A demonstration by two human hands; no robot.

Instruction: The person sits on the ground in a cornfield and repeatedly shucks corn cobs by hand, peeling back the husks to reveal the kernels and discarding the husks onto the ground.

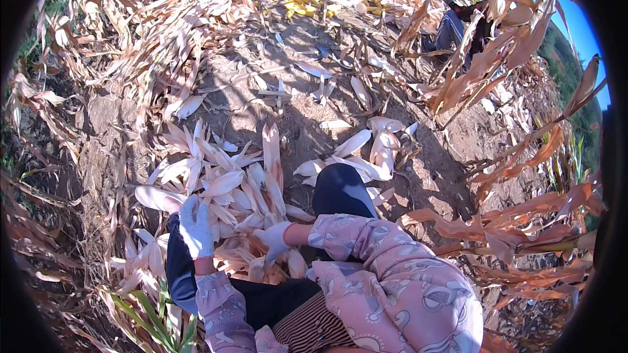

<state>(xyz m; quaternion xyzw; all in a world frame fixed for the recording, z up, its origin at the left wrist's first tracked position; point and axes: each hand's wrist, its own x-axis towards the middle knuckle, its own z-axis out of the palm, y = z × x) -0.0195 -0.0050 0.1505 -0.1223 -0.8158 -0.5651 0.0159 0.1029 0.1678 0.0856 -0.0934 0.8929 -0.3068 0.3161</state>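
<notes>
Dry corn husks lie heaped on the ground just beyond both hands, within easy reach. The left hand, gloved, rests half-open on the heap. The right hand closes around a husked cob between the knees, steadying it.

Both hands gloved, arms bent inward; L hand raised, fingers up; R hand lower, fingers curled.
</notes>
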